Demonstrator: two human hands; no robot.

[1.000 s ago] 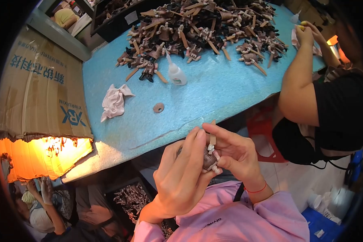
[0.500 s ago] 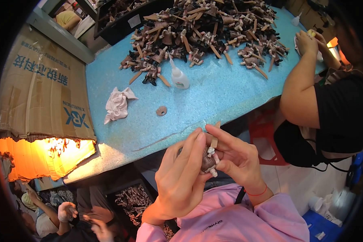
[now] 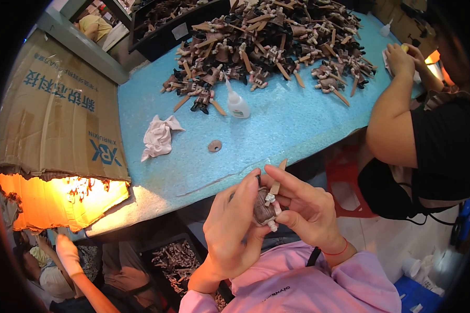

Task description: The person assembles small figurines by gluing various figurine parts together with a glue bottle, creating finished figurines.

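Just off the table's near edge, a small figurine (image 3: 265, 209) with a brown body and pale limbs is held between my two hands. A flat tan blade-shaped piece (image 3: 279, 180) juts up from it. My left hand (image 3: 228, 227) closes round its left side, fingers bent over the top. On the other side, my right hand (image 3: 310, 211) pinches it near the pale parts with thumb and fingers. Beyond them on the blue table lie a brown disc (image 3: 214, 146) with a small hole and a crumpled pale pink cloth (image 3: 161, 136). A white squeeze bottle (image 3: 238, 106) with a long nozzle stands farther back.
A heap of similar figurines (image 3: 245, 47) covers the table's back. At left stands a cardboard box (image 3: 62, 104), glowing orange below. A co-worker's arm (image 3: 391, 112) rests at right; another's hand (image 3: 68, 253) is lower left. A black crate (image 3: 146, 255) of small parts sits below.
More of the figurine's brown body shows between my hands, which still grip it. At lower left, the other person's hand has risen toward the glowing box. The whole view has shifted slightly.
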